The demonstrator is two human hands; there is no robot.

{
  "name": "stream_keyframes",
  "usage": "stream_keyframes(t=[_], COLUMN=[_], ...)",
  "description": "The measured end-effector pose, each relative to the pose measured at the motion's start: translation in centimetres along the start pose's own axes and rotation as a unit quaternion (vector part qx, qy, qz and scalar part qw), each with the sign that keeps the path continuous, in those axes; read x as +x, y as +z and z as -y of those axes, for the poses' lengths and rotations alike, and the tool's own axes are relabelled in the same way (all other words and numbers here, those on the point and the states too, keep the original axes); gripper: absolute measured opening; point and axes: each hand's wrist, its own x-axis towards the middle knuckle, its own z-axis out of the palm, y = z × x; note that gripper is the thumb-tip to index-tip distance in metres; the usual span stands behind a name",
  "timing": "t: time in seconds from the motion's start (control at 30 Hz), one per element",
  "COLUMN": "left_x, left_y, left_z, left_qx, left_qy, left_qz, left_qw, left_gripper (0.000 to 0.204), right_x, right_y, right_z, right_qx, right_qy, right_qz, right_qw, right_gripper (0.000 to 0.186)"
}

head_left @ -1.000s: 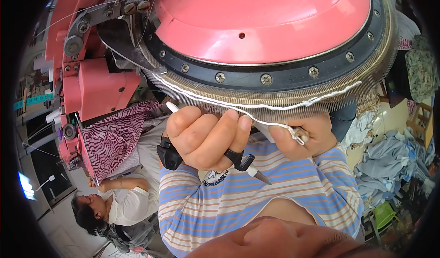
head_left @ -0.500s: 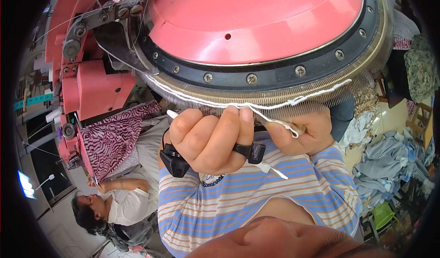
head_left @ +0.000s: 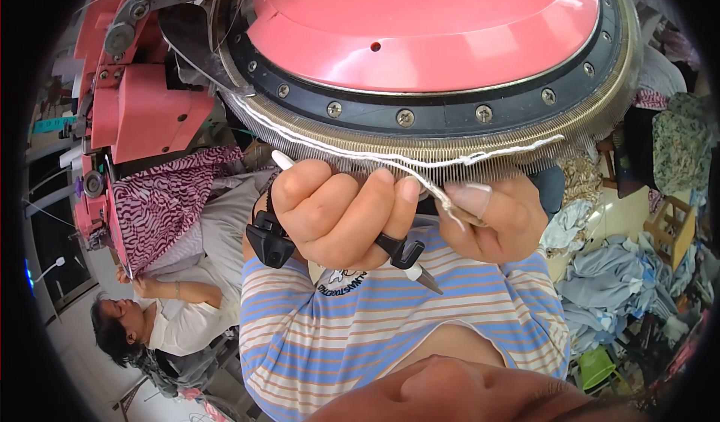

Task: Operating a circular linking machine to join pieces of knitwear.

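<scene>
White cord (head_left: 330, 150) lies along the ring of fine metal points (head_left: 517, 152) on a pink round linking machine (head_left: 427, 32). My left hand (head_left: 330, 212) is closed just below the points, thumb and forefinger next to the cord. A slim white-handled tool (head_left: 282, 160) runs through this fist, its pointed metal end (head_left: 430, 281) sticking out below. My right hand (head_left: 499, 216) is closed, thumb on top, at the cord's loose knotted tail (head_left: 448, 199). A beige edge of material shows under that thumb; the rest is hidden by the fingers. A black band with a square piece (head_left: 405, 252) circles a left finger.
Left of the dial stand pink machine arms (head_left: 150, 111) with metal levers. Beyond them a person in a white top (head_left: 191, 317) handles zebra-patterned fabric (head_left: 172, 205). Heaped blue-grey cloth (head_left: 615, 287), a wooden stool (head_left: 670, 231) and a green plastic item (head_left: 596, 367) are at right.
My right hand has come up with its thumb onto the cord's tail, which now runs straighter. The left fist has turned slightly, showing the tool's metal end. The whole view has shifted a little.
</scene>
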Motion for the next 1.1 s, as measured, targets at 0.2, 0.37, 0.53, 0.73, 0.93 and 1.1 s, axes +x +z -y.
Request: stream_keyframes(t=[0.2, 0.37, 0.53, 0.73, 0.93, 1.1], left_x=[-0.1, -0.1, 0.2, 0.3, 0.6, 0.7], left_y=[0.1, 0.4, 1.0, 1.9, 1.9, 1.6], left_z=[-0.2, -0.3, -0.6, -0.9, -1.3, -1.0], left_qx=[-0.016, -0.018, -0.009, 0.016, 0.071, 0.011], left_qy=[-0.002, -0.004, -0.006, -0.038, -0.053, -0.054], left_qz=[-0.008, -0.026, -0.047, -0.08, -0.045, -0.069], left_qw=[1.0, 0.999, 0.999, 0.996, 0.995, 0.996], left_gripper=[0.018, 0.018, 0.015, 0.012, 0.011, 0.009], right_x=[0.1, 0.0, -0.2, 0.3, 0.0, 0.3], right_y=[0.7, 0.9, -0.1, -0.5, 0.1, -0.1], right_z=[-2.2, -2.0, -0.4, 0.1, -0.2, 0.1], right_qx=[-0.067, -0.054, -0.059, -0.073, -0.078, -0.07], right_qy=[-0.132, -0.124, -0.038, 0.009, 0.009, 0.003], right_qz=[-0.045, -0.084, -0.039, -0.036, -0.088, -0.081], right_qw=[0.988, 0.987, 0.997, 0.997, 0.993, 0.994], right_gripper=[0.024, 0.022, 0.021, 0.014, 0.014, 0.017])
